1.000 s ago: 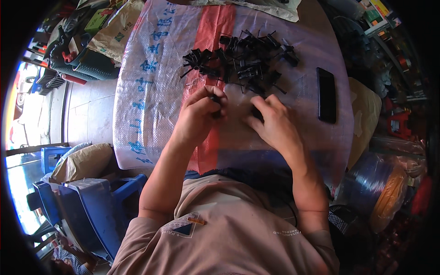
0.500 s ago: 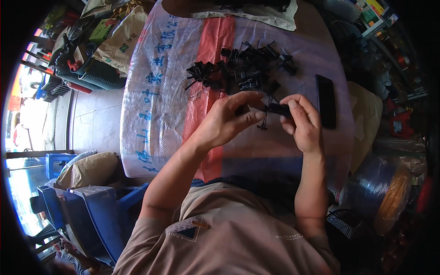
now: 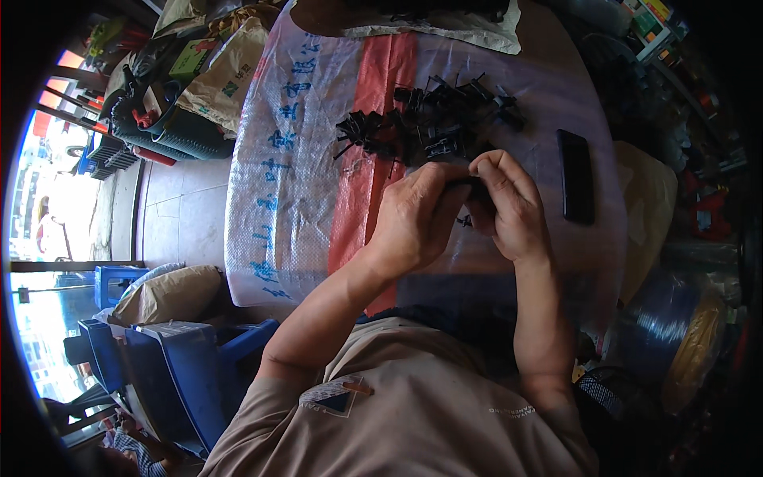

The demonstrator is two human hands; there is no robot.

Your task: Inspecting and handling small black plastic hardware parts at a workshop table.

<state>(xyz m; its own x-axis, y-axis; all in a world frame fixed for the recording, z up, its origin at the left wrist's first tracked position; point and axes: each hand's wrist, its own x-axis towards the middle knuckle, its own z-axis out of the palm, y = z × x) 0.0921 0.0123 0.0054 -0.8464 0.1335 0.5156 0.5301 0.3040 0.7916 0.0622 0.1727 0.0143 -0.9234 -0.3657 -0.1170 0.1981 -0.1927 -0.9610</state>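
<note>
My left hand (image 3: 415,213) and my right hand (image 3: 513,205) meet over the covered table, fingertips almost touching. Between them is a small black part (image 3: 475,189), mostly hidden by the fingers, so its exact kind does not show. The left fingers are curled against it; the right thumb and fingers pinch it from the other side. A little black piece (image 3: 465,222) shows just below, between the hands. Beyond the hands lies a loose pile of black plastic parts (image 3: 449,103) with thin prongs, with a bunch of similar parts (image 3: 367,133) at its left.
A woven plastic sheet (image 3: 274,215) with a red stripe covers the table. To the right lies a black phone (image 3: 575,176). Torn brown paper (image 3: 477,36) holding dark items is at the far edge. Blue plastic chairs (image 3: 171,358) stand on the left, a clear-wrapped roll (image 3: 687,342) on the right.
My hands have come together around the small black part, the left turning so its back faces up more. The whole view has shifted slightly, moving the scene to the right.
</note>
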